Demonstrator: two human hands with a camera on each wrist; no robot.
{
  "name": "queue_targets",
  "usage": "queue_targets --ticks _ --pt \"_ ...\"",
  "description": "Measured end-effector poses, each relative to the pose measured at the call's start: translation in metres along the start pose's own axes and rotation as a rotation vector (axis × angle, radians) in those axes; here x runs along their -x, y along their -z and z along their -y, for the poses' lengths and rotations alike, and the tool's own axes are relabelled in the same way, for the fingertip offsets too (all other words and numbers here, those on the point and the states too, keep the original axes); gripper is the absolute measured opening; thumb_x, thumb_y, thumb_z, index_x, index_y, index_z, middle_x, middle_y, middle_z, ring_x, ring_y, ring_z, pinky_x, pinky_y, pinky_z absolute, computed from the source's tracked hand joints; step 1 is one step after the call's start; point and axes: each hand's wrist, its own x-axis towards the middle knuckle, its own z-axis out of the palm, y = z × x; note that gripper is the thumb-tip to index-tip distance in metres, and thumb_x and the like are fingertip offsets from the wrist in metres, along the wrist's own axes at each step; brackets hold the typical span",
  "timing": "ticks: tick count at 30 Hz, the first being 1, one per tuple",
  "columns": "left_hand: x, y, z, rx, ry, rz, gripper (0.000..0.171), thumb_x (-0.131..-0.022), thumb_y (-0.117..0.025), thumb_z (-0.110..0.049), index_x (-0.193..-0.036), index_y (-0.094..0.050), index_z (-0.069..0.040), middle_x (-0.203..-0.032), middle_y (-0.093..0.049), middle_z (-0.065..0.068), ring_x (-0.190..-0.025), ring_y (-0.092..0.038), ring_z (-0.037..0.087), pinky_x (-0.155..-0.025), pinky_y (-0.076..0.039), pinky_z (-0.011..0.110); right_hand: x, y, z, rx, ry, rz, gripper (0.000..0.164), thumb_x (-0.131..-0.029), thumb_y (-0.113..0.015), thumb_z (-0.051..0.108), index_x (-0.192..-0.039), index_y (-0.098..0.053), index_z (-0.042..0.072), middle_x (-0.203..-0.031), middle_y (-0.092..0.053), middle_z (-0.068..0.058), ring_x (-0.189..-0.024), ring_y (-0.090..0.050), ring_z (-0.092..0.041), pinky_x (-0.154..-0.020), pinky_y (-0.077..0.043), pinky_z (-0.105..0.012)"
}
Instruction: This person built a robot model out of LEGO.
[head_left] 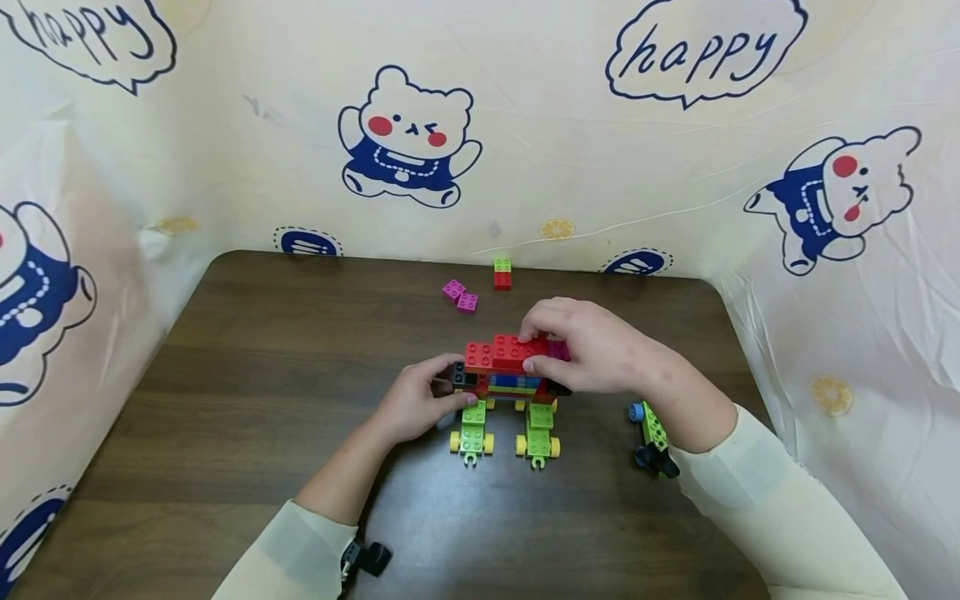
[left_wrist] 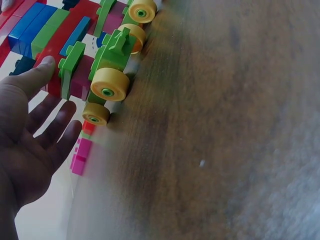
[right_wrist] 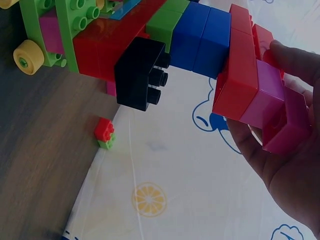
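Note:
A toy-brick vehicle [head_left: 514,383] stands mid-table between both hands. Two green wheeled bases [head_left: 473,427] with yellow wheels [left_wrist: 110,84] carry its red, green and blue layers. My left hand [head_left: 412,407] holds its left end, the thumb against a red part; some fingers are hidden behind it. My right hand [head_left: 603,350] grips the red bricks [head_left: 510,354] on top, thumb on the near side, fingers over the far side. In the right wrist view, purple bricks [right_wrist: 270,95] sit beside that hand, and a black brick [right_wrist: 135,75] juts from the side lower down.
Two loose purple bricks [head_left: 467,302] and a small green-and-red stack [head_left: 502,275] lie toward the table's back edge. Near the right sleeve is a green wheeled piece [head_left: 654,429] with blue and black parts. A printed sheet [head_left: 525,167] hangs behind the table.

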Motion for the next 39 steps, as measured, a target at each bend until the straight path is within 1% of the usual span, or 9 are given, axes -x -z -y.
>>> queue_targets --ticks 7,12,18,23,25,28,32,36,39 --pt "0.0 0.001 0.001 -0.003 0.003 -0.004 0.046 -0.089 -0.085 -0.027 -0.132 -0.066 -0.028 -0.119 -0.073 -0.006 -0.107 -0.069 0.015 -0.094 -0.057 0.043 -0.002 -0.001 0.002 -0.023 0.027 -0.017 0.027 -0.088 -0.085 0.026 -0.108 -0.067 0.023 -0.107 -0.064 0.01 -0.094 -0.057 -0.008 -0.082 -0.055 -0.029" --pt "0.0 0.002 0.001 -0.002 -0.001 -0.006 0.047 -0.089 -0.085 -0.028 -0.132 -0.066 -0.028 -0.119 -0.073 -0.006 -0.107 -0.069 0.015 -0.094 -0.057 0.043 -0.004 -0.002 0.004 -0.006 0.015 -0.021 0.026 -0.086 -0.087 0.024 -0.104 -0.069 0.023 -0.102 -0.063 0.01 -0.089 -0.058 -0.008 -0.077 -0.055 -0.027" --pt "0.0 0.003 0.0 -0.001 -0.005 -0.008 0.046 -0.089 -0.085 -0.027 -0.132 -0.067 -0.029 -0.118 -0.073 -0.006 -0.105 -0.069 0.015 -0.093 -0.057 0.043 -0.005 -0.003 0.005 0.013 0.001 -0.025 0.025 -0.084 -0.088 0.025 -0.102 -0.071 0.023 -0.098 -0.065 0.011 -0.083 -0.057 -0.009 -0.073 -0.053 -0.028" --pt "-0.001 0.004 -0.002 -0.006 -0.003 -0.008 0.047 -0.09 -0.085 -0.026 -0.133 -0.067 -0.027 -0.118 -0.073 -0.005 -0.105 -0.069 0.016 -0.093 -0.057 0.043 -0.006 -0.004 0.004 0.01 -0.001 -0.032 0.025 -0.084 -0.088 0.025 -0.101 -0.07 0.022 -0.097 -0.065 0.011 -0.082 -0.057 -0.009 -0.071 -0.053 -0.028" --pt "0.0 0.004 -0.001 -0.008 0.01 -0.006 0.047 -0.09 -0.085 -0.027 -0.133 -0.066 -0.028 -0.119 -0.073 -0.005 -0.105 -0.069 0.016 -0.093 -0.057 0.043 -0.006 -0.005 0.003 -0.001 -0.004 -0.032 0.026 -0.084 -0.088 0.025 -0.103 -0.07 0.022 -0.099 -0.065 0.011 -0.084 -0.057 -0.009 -0.073 -0.054 -0.028" --pt "0.002 0.003 0.0 -0.006 0.024 -0.007 0.046 -0.09 -0.085 -0.029 -0.132 -0.066 -0.029 -0.12 -0.072 -0.006 -0.106 -0.069 0.016 -0.094 -0.057 0.044 -0.003 -0.008 0.0 -0.029 -0.018 -0.037 0.029 -0.085 -0.088 0.028 -0.108 -0.071 0.023 -0.105 -0.067 0.011 -0.093 -0.057 -0.009 -0.079 -0.054 -0.031" --pt "0.002 0.002 0.0 0.003 0.008 -0.004 0.047 -0.09 -0.084 -0.029 -0.133 -0.066 -0.029 -0.119 -0.073 -0.006 -0.105 -0.069 0.015 -0.093 -0.058 0.043 0.004 -0.011 -0.006 -0.067 -0.029 -0.07 0.034 -0.086 -0.086 0.034 -0.116 -0.073 0.025 -0.114 -0.069 0.012 -0.105 -0.057 -0.01 -0.086 -0.054 -0.034" --pt "0.001 0.0 -0.001 0.005 -0.007 0.005 0.046 -0.09 -0.084 -0.028 -0.133 -0.066 -0.029 -0.12 -0.073 -0.006 -0.105 -0.069 0.015 -0.093 -0.058 0.042 0.011 -0.009 -0.011 -0.125 0.016 -0.097 0.037 -0.088 -0.084 0.038 -0.121 -0.074 0.026 -0.122 -0.069 0.011 -0.112 -0.06 -0.012 -0.087 -0.056 -0.036" --pt "0.002 0.0 -0.001 0.005 -0.004 0.008 0.046 -0.09 -0.084 -0.028 -0.133 -0.066 -0.03 -0.12 -0.072 -0.007 -0.106 -0.069 0.015 -0.093 -0.058 0.043 0.013 -0.004 -0.015 -0.192 0.052 -0.112 0.035 -0.091 -0.081 0.034 -0.124 -0.074 0.023 -0.126 -0.069 0.009 -0.113 -0.062 -0.013 -0.087 -0.057 -0.037"
